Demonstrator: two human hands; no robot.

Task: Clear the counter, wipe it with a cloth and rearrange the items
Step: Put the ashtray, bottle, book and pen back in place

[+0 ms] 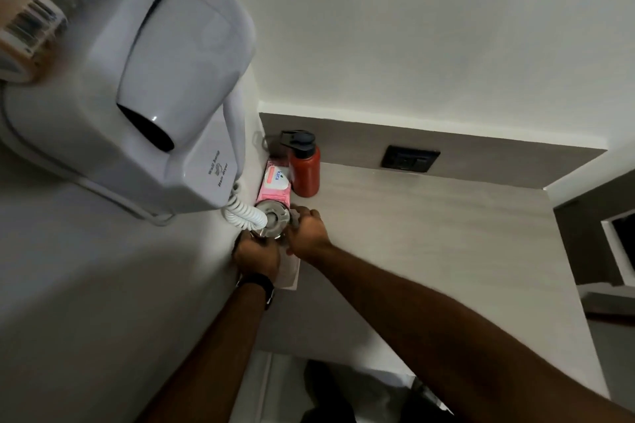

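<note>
On the grey counter (429, 251), against the left wall, stands a round metal container (273, 218) with a silver lid. My left hand (256, 256) grips its near side and my right hand (307, 233) holds its right side. Behind it lies a pink wipes pack (276, 185), and a red bottle (305, 170) with a black cap stands beside the pack at the back. A white paper or cloth (290, 273) lies flat under my hands, mostly hidden.
A white wall-hung hair dryer (154, 106) juts out at upper left, its coiled cord (244, 215) hanging over the container. A black socket (410, 159) sits in the back panel. The counter's front edge runs along the bottom, floor below.
</note>
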